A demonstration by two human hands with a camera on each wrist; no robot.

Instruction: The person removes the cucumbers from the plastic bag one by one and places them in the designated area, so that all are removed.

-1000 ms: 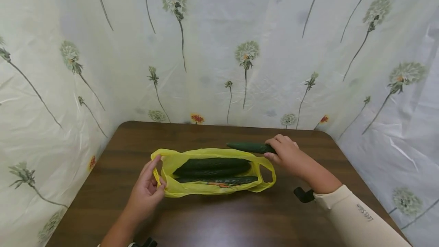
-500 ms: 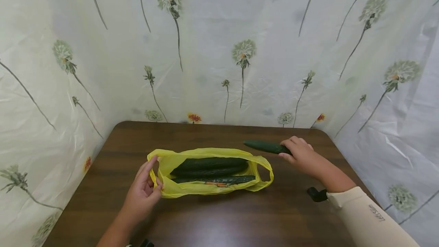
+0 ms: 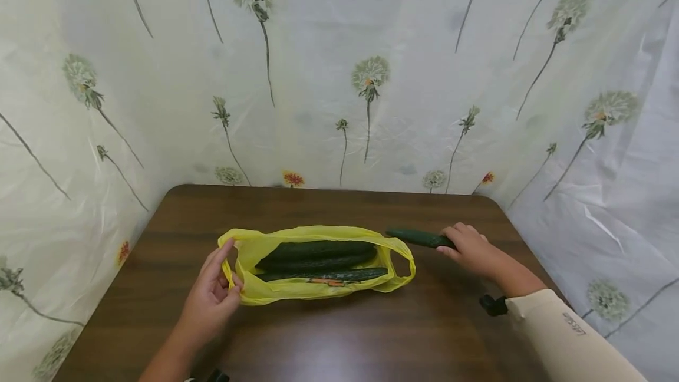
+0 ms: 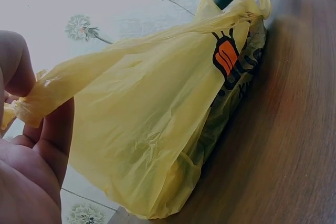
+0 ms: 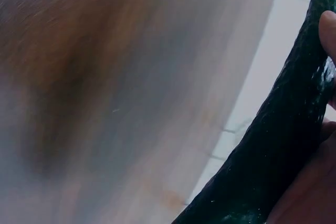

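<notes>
A yellow plastic bag [image 3: 297, 295] stands on the table with its mouth spread wide. Several long dark green cucumbers [image 3: 320, 252] lie inside, side by side. My left hand [image 3: 214, 287] holds the bag's left handle; in the left wrist view the fingers [image 4: 58, 129] curl round the gathered plastic. Beyond the bag's right handle, my right hand [image 3: 469, 246] grips another cucumber [image 3: 419, 237] by its right end. The far tip of that cucumber points left, close behind the bag's rim. In the right wrist view the held cucumber [image 5: 273, 129] runs diagonally along the hand, its skin bumpy and glossy.
The brown wooden table [image 3: 329, 341] has rounded back corners. A pale curtain [image 3: 318, 75] printed with dandelions hangs behind it and at both sides. An orange and black print [image 4: 228, 59] marks the bag's side.
My right hand has carried the cucumber rightward, away from over the bag, then lowered it slightly. The left hand keeps its hold on the handle. The head view has shifted a little.
</notes>
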